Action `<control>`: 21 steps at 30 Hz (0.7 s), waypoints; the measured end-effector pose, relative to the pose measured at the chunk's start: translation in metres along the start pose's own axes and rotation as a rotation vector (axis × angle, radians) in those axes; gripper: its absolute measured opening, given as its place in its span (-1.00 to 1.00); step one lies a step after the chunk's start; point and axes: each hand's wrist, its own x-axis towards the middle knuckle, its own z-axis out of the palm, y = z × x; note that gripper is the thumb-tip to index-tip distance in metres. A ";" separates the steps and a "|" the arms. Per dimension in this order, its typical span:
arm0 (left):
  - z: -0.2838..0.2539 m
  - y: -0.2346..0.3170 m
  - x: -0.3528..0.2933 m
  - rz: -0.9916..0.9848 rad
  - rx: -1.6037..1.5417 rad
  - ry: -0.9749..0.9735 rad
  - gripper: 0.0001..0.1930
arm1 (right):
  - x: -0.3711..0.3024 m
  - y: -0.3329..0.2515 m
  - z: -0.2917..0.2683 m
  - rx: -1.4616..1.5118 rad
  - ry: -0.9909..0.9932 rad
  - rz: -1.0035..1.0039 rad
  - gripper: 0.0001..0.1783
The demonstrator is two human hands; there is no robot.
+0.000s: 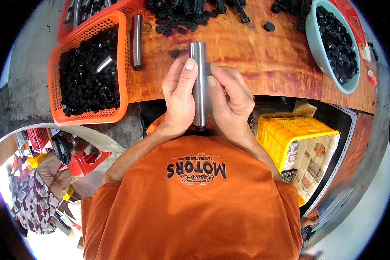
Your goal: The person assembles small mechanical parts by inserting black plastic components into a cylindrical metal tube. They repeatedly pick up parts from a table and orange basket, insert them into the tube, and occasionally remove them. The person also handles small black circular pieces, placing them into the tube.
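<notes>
A shiny metal tube [199, 82] stands lengthwise in front of my chest, with a black fitting [200, 128] at its near end. My left hand [181, 89] is closed on it, thumb lying along the tube's left side. My right hand [233, 95] is at the tube's right side, thumb and forefinger pinched together. A small dark piece [208, 69] shows at those fingertips, against or just beside the tube; its kind is too small to tell. Beyond my left fingers a round black cap [174, 53] lies on the wooden table [264, 60].
An orange basket [122, 65] of small black parts stands left, beside another metal tube [137, 41]. Black caps [173, 21] and black fittings [242, 15] are heaped at the far edge. Right are a pale blue basin [314, 47] of black parts and a yellow crate [273, 138] below table level.
</notes>
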 end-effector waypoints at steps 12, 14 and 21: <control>0.002 -0.002 -0.001 -0.037 -0.007 -0.054 -0.66 | -0.004 0.006 -0.012 0.131 -0.031 0.087 -0.72; 0.002 -0.002 -0.001 -0.035 0.008 -0.089 -0.66 | -0.006 0.009 -0.015 0.218 -0.056 0.143 -0.71; 0.014 0.004 0.002 -0.001 0.063 -0.022 -0.66 | -0.012 0.005 -0.016 0.172 -0.117 0.104 -0.57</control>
